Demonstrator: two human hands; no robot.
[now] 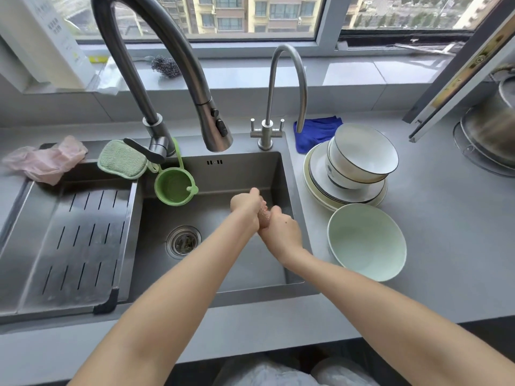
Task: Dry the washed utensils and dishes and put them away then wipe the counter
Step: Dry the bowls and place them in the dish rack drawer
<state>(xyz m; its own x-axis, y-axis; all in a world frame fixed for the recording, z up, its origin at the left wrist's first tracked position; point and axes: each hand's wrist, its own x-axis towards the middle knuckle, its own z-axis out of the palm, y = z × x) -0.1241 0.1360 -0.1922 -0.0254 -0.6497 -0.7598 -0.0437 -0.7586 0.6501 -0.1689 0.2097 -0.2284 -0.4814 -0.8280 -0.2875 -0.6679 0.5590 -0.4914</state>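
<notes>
Over the steel sink [239,174], my left hand [246,204] and my right hand [281,232] both grip a rolled pinkish cloth [264,217] that runs between them. On the grey counter [446,232] to the right, two white bowls with dark rims [362,154] sit nested on a stack of plates [320,188]. A pale green bowl [366,242] stands in front of the stack, near the sink's edge. A blue cloth [315,133] lies behind the plates.
A tall pull-down faucet [178,65] and a slim second tap [287,87] arch over the sink. A perforated drain tray [78,246] fills the left side, with a green sponge [122,160], a green strainer cup [174,186] and pink gloves [44,161]. A steel pot [493,126] stands far right.
</notes>
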